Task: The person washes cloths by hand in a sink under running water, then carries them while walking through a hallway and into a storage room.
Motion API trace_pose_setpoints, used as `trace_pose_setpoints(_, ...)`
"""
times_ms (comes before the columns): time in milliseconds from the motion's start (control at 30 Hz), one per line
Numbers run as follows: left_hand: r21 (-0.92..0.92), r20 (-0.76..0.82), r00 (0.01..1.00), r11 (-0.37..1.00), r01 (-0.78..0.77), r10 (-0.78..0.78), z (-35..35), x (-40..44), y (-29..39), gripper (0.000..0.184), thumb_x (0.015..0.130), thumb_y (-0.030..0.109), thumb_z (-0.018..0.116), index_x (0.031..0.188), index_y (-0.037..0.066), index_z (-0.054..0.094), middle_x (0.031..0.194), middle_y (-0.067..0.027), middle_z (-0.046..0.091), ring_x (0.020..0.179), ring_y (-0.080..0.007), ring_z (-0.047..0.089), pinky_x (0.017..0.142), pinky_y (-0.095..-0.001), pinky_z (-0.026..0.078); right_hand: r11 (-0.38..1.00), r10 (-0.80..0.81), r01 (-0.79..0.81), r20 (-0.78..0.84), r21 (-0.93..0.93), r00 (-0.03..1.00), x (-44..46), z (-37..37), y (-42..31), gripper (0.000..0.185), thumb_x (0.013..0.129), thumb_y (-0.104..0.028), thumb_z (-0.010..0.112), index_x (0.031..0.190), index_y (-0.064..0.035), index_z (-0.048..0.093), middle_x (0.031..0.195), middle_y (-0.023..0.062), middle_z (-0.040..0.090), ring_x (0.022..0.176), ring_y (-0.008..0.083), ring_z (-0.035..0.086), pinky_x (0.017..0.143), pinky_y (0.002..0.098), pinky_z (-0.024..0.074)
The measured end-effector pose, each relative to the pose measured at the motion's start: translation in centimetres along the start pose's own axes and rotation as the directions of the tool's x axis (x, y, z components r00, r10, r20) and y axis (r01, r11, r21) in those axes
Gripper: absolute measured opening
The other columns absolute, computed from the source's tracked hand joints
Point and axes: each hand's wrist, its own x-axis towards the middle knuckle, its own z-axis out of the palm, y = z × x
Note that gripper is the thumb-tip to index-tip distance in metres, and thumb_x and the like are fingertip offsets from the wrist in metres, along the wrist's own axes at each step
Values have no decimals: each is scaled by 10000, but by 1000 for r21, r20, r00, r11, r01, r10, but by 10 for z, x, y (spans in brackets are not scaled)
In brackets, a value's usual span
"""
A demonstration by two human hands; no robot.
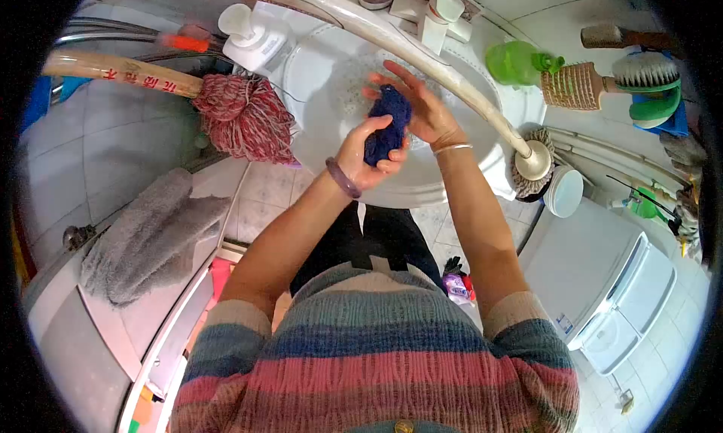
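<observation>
Over the white washbasin [301,124] I have a bunched dark blue cloth [385,135], whose exact kind I cannot make out. My left hand [367,156] is closed around it, thumb on top and fingers curled along its lower side; a purple bangle circles that wrist. Just to the right, my right hand [431,113] has its fingers stretched and spread beside the cloth's upper end, with a pale bangle at the wrist. Whether its palm touches the cloth is hard to see. Foamy suds [348,86] lie in the basin behind the hands.
A long pale pole [444,75] crosses above the basin. A red string mop head [245,120] hangs at left, near a white pump bottle [256,45]. Right are a green bottle [520,62], a hairbrush [572,86] and a washing machine [580,271]. A grey towel [143,233] drapes lower left.
</observation>
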Motion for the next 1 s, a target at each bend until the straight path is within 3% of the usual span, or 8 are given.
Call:
trace_pose_setpoints(200, -252, 306, 950, 957, 146, -64, 16, -13, -19, 347, 848, 281, 517, 1014, -14, 439, 787, -86, 474, 574, -120, 421, 383, -201, 312, 925, -83, 25, 137, 378, 987, -2, 10, 9, 357, 863, -270, 529, 1162, -78, 501, 735, -7, 377, 676, 120, 448, 767, 364, 479)
trace_pose_setpoints(300, -49, 156, 985, 995, 81, -73, 13, -11, -10, 274, 838, 217, 540, 981, -3, 462, 780, -83, 484, 567, -116, 419, 384, -202, 301, 983, 161, -172, -144, -64, 976, 7, 22, -16, 288, 887, -224, 496, 1081, -13, 524, 618, -44, 355, 538, 75, 380, 613, 284, 458)
trace_pose_setpoints(467, 410, -226, 973, 910, 60, 38, 8, 13, -4, 107, 753, 91, 594, 763, 38, 501, 687, -56, 488, 506, -110, 425, 353, -204, 257, 799, 42, -257, -376, -543, 925, 19, 19, -9, 295, 881, -236, 492, 921, 32, 609, 521, -26, 403, 466, 74, 410, 474, 247, 409)
trace_pose_setpoints(700, 846, -435, 815, 483, 225, 383, -27, 62, -21, 128, 765, 160, 603, 804, 54, 543, 603, -51, 549, 444, -126, 508, 299, -254, 297, -66, -316, -379, -341, -923, 885, 31, -38, 44, 266, 825, -222, 461, 787, -41, 652, 775, 190, 619, 744, 332, 606, 681, 402, 468)
trace_pose_setpoints(800, 997, 41, 681, -71, 16, 731, -83, 86, -38, 186, 775, 204, 608, 861, 48, 554, 633, -67, 577, 433, -135, 515, 299, -262, 312, 21, -405, -358, -335, -934, 851, 23, -17, 39, 259, 821, -221, 484, 781, -9, 628, 793, 223, 603, 770, 367, 586, 716, 406, 464)
trace_pose_setpoints(867, 944, -216, 790, 329, 19, 574, -25, 48, -32, 241, 770, 242, 625, 881, 48, 535, 682, -85, 578, 485, -137, 536, 314, -250, 326, 12, -338, -375, -357, -927, 871, 18, -9, 28, 293, 837, -253, 504, 897, 16, 604, 827, 196, 621, 772, 348, 597, 715, 401, 471)
trace_pose_setpoints(933, 706, -282, 914, 708, -8, 292, -8, 24, -22, 267, 780, 261, 616, 901, 46, 513, 691, -80, 555, 483, -127, 506, 321, -236, 312, 676, -8, -276, -382, -683, 924, 5, -6, 4, 366, 829, -318, 536, 1051, -29, 563, 964, 161, 604, 847, 318, 594, 776, 408, 468)
trace_pose_setpoints(1000, 284, -185, 983, 957, 58, -4, 3, 3, -13, 291, 795, 284, 598, 921, 46, 489, 683, -70, 521, 464, -115, 455, 334, -219, 297, 968, 130, -166, -191, -186, 973, -3, -1, -9, 485, 819, -376, 559, 1179, -57, 496, 1068, 118, 561, 942, 302, 562, 856, 442, 439)
